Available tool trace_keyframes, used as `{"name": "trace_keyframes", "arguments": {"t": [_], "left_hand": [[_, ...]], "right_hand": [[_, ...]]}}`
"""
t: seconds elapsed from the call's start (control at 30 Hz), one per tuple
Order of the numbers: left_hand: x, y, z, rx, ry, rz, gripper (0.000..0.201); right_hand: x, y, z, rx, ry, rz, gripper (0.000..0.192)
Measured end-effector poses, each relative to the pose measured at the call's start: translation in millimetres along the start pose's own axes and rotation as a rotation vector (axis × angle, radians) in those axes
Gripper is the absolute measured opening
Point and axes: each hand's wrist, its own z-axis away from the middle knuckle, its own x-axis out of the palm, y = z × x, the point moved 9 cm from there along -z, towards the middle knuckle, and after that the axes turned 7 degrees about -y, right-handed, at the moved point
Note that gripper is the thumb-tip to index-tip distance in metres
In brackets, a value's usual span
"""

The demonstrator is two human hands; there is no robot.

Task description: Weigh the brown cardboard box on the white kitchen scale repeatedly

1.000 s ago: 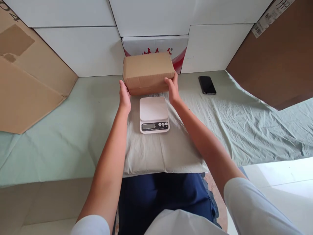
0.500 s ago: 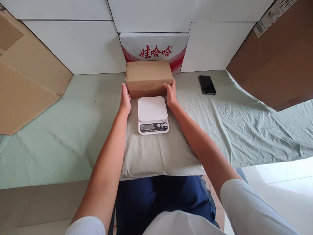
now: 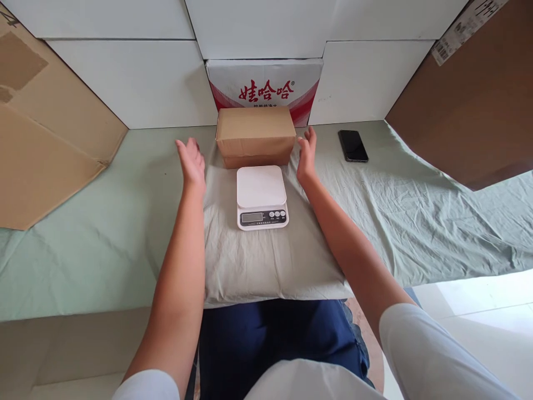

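Risk: the cardboard box (image 3: pixel 255 135) sits at the far edge of the folded grey-green cloth pad (image 3: pixel 266 261), just behind the white kitchen scale (image 3: pixel 262 196), its near face close to the platform's rear edge. Judgement: a nudge toward the body could push it against the scale and shift the unit on the soft pad. The pad itself is uneven footing; the scale could rock on it. The black phone (image 3: pixel 352 145) lies well apart on the green sheet (image 3: pixel 104 222), at the right, so it is in little danger.

Grip: left hand (image 3: pixel 191 159) is open, fingers spread, palm turned inward, clear of the box's left end with a visible gap; it holds nothing. Right hand (image 3: pixel 307 154) is also open, fingers straight, just beside the box's right end; contact cannot be told. Neither hand has hold of anything.

Box rests unsupported, in front of the red-and-white printed carton (image 3: pixel 264 83).
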Motion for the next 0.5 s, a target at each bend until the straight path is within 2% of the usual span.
{"name": "trace_keyframes", "arguments": {"t": [0.1,0.2,0.3,0.5], "left_hand": [[-30.1,-3,-9,0.029,-0.039,0.038,0.098],[-36.5,-5,-10,0.02,-0.043,0.018,0.106],[-20.9,-5,-2,-0.029,-0.012,0.001,0.105],[36.8,6,17,-0.098,-0.038,0.038,0.099]], "right_hand": [[-25,4,-5,0.051,0.074,-0.003,0.083],[-36,5,-3,0.082,0.106,-0.006,0.082],[-34,4,0,0.081,0.096,0.002,0.079],[-16,12,-2,0.095,0.03,-0.022,0.078]]}}
